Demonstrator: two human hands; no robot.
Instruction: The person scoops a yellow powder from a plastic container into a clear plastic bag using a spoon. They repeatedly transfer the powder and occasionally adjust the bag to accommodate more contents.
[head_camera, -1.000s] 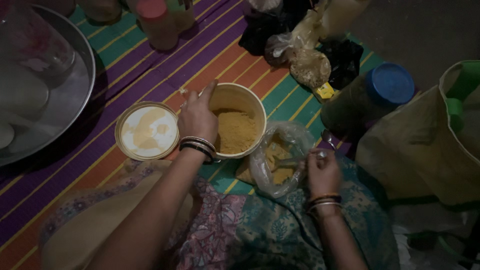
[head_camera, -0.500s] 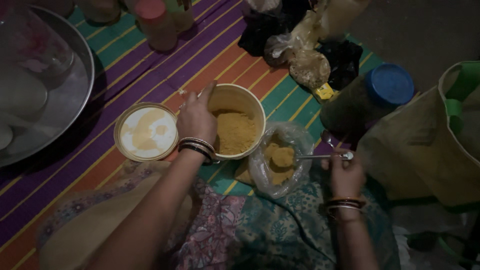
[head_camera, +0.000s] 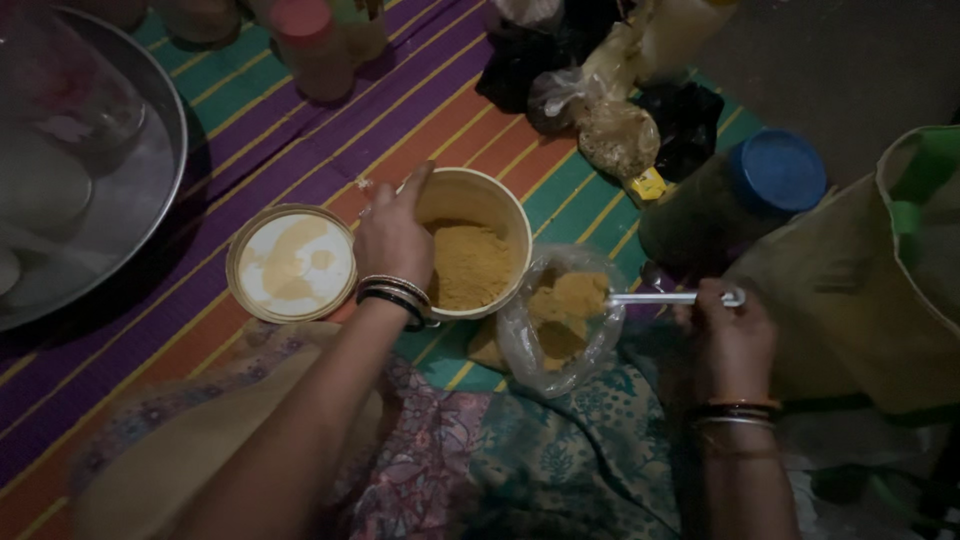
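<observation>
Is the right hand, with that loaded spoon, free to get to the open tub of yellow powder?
Probably yes. The right hand holds the spoon heaped over the plastic bag, right beside the tub. The tub's mouth is uncovered; the left hand grips only its far rim.

Two hands are in view: one left hand (head_camera: 392, 238) and one right hand (head_camera: 733, 335). There is one spoon (head_camera: 640, 297), one open tub (head_camera: 478, 240) of yellow powder, one loose lid (head_camera: 291, 262), one clear plastic bag (head_camera: 560, 320), one blue-capped jar (head_camera: 735, 205) at right, and one steel tray (head_camera: 150, 190) at upper left.
</observation>
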